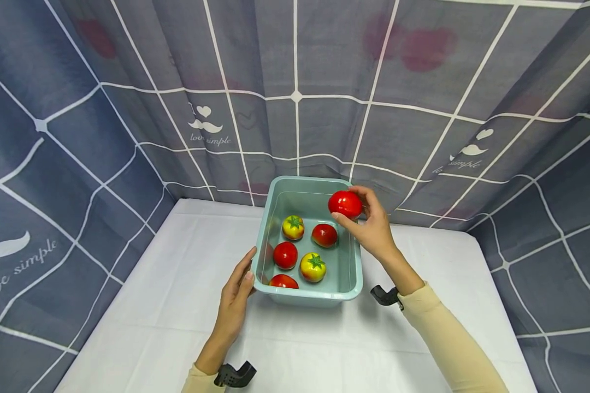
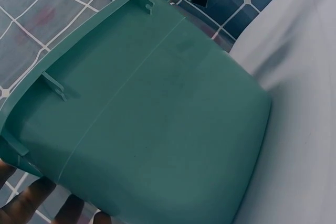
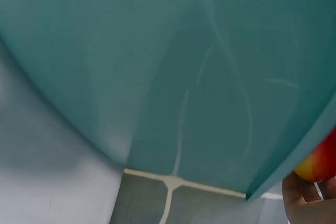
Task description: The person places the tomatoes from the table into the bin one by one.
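At the back right corner of a blue-green plastic bin (image 1: pixel 302 296), my right hand (image 1: pixel 375 229) holds a glossy red tomato (image 1: pixel 345 204) between thumb and fingers, over the rim. In the right wrist view the tomato (image 3: pixel 319 161) shows red with a yellow patch, partly hidden by the bin's wall. Inside the bin lie several more tomatoes, among them a yellow-red one with a green star-shaped top (image 1: pixel 313 267) and a plain red one (image 1: pixel 285 255). My left hand (image 1: pixel 236 297) rests against the bin's left side, its fingers (image 2: pixel 31 201) extended along the outer wall.
The bin stands on a white-covered table (image 1: pixel 177 305). A grey-blue curtain with white grid lines (image 1: pixel 255 125) hangs behind the table and on both sides. Each wrist wears a black camera mount, such as the one (image 1: pixel 236 375) on the left.
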Tool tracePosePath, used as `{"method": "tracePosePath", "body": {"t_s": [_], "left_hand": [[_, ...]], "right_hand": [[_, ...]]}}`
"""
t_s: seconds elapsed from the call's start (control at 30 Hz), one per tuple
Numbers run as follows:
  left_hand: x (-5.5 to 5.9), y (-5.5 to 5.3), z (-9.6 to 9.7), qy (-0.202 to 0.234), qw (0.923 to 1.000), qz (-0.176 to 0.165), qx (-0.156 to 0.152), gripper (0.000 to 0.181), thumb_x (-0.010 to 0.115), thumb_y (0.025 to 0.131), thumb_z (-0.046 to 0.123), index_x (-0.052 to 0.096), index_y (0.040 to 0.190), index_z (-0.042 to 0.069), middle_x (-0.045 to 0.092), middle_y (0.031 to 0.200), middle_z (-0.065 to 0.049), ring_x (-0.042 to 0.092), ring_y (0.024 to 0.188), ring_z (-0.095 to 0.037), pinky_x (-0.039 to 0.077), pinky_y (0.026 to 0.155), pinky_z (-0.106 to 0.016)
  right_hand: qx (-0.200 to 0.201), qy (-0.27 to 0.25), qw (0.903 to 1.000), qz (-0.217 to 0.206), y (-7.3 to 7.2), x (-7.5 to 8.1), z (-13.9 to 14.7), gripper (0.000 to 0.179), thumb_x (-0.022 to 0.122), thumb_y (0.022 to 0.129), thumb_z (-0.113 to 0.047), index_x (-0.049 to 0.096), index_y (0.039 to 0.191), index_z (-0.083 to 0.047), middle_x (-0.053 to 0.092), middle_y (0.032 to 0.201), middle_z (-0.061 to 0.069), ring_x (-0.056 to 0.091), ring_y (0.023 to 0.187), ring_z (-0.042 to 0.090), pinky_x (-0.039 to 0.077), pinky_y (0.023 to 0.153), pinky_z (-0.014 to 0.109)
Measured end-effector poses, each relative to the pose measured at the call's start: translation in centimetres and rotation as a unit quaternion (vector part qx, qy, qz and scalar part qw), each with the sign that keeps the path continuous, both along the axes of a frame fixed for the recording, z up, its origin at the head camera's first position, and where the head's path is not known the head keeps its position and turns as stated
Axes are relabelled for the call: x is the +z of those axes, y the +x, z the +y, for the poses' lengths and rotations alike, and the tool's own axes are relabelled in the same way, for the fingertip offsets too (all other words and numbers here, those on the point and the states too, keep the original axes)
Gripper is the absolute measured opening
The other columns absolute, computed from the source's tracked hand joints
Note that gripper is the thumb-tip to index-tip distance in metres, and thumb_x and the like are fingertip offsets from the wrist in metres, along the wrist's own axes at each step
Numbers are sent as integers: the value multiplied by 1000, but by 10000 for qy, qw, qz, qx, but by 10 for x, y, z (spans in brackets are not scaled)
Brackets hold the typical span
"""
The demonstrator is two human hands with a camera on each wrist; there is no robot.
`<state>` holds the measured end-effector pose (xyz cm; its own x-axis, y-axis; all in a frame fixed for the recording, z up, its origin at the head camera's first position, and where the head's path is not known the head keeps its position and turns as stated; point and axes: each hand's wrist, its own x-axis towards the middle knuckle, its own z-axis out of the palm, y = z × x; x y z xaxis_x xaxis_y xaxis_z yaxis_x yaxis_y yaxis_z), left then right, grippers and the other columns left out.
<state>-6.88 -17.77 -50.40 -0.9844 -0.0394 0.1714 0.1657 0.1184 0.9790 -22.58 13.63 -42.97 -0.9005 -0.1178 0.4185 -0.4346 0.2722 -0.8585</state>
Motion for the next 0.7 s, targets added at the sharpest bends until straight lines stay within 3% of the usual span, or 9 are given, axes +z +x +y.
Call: {"method": "tracePosePath", "body": {"t_s": [0.17, 0.23, 0.47, 0.7], "left_hand": [[0, 0, 1, 13, 10000, -1, -15, 51, 43, 118, 21, 40, 167, 30, 41, 174, 0, 53, 144, -3, 56, 102, -20], [0, 0, 1, 3, 10000, 8, 4, 50, 43, 118, 21, 40, 167, 30, 42, 173, 0, 54, 144, -3, 56, 102, -20], [-2, -1, 0, -27, 9999, 93, -57, 51, 42, 118, 19, 39, 168, 27, 43, 172, -6, 55, 143, -3, 56, 101, -20], [-1, -4, -11, -406, 9984, 294, -262, 50, 36, 119, 18, 37, 169, 25, 51, 165, -15, 59, 140, -8, 56, 102, -19]], "right_hand": [[124, 49, 9998, 126, 3, -1, -6, 68, 90, 89, -13, 55, 147, -9, 63, 149, 6, 63, 135, 27, 52, 115, 48], [179, -9, 9997, 173, 5, -1, -6, 68, 90, 89, -11, 55, 147, -8, 63, 149, 8, 63, 136, 29, 50, 117, 54], [50, -142, 9997, 190, 11, -2, 2, 67, 90, 88, -9, 57, 146, -10, 65, 146, 7, 64, 134, 25, 52, 116, 49], [-287, 117, 9994, 163, 22, -20, 26, 57, 83, 95, -10, 58, 146, -7, 64, 146, 14, 61, 136, 34, 51, 117, 45]]}}
